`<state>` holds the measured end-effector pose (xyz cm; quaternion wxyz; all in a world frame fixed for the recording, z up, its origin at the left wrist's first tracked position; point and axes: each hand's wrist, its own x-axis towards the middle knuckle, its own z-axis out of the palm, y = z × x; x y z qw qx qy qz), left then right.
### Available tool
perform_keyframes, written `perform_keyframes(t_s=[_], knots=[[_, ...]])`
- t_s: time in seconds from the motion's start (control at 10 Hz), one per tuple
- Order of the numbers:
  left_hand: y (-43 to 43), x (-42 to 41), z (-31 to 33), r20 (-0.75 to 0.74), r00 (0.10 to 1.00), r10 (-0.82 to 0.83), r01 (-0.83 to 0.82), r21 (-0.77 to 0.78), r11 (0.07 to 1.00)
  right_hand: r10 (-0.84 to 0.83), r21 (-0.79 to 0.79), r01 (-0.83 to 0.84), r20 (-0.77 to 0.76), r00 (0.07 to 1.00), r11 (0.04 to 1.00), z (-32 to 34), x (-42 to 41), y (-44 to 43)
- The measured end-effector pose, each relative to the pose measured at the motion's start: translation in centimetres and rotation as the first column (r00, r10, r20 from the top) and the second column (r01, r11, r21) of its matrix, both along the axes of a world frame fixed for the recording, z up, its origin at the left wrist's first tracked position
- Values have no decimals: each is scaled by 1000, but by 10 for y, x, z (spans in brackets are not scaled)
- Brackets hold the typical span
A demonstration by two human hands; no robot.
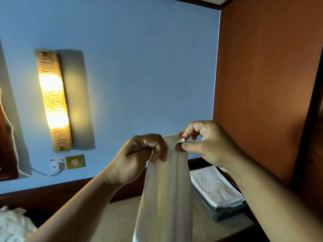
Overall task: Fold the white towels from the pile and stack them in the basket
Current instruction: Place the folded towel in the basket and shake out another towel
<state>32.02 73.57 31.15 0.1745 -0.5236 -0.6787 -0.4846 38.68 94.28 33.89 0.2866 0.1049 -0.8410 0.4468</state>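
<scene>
Mid-frame, the left hand (139, 154) and right hand (206, 144) each pinch the top edge of a hanging white towel (167, 198) in curled fingers (158, 155); lower right, folded towels (216, 187) fill a basket (225, 213) on the counter (118, 222).

Cream-white hanging cloth towel (166, 189); folded white towel (215, 187) w/ faint beige lettering; dark grey perforated basket (225, 214); pale blue wall (139, 67); rust-orange side wall (262, 84); amber wave-patterned glass lamp (53, 100); beige tabletop (122, 217).

the towel (166, 198) hung between the left hand (139, 159) and right hand (208, 144), in front of the table (118, 219), on which the basket (225, 214) holding folded towels (215, 187) stood at right, the pile (12, 224) lying far left.
</scene>
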Motion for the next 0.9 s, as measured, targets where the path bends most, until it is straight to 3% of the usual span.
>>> perform_keyframes(t_s=[0.1,0.2,0.3,0.4,0.5,0.6,0.7,0.9], knots=[[10,3,7,-43,999,32,-31,9,999,24,-74,-30,-77,997,997,-2,-5,-2],[22,2,4,-72,979,190,-179,133,975,38,-181,-60,-122,992,982,3,-10,0],[30,0,5,253,966,50,-135,330,934,14,-188,-46,-169,986,981,7,-15,2],[29,1,11,516,854,-62,-73,238,969,1,-108,-26,-224,975,994,7,-16,-1],[28,5,15,465,885,41,-89,80,993,-4,-114,-25,-248,969,993,4,-17,-2],[29,9,20,511,859,-41,-15,105,994,-43,-109,15,-255,966,994,4,-18,1],[32,7,26,445,891,87,-116,40,992,-63,-69,47,-248,967,997,7,-18,3],[41,7,33,543,839,-21,3,34,999,-68,-81,53,-191,979,995,10,-18,10]])
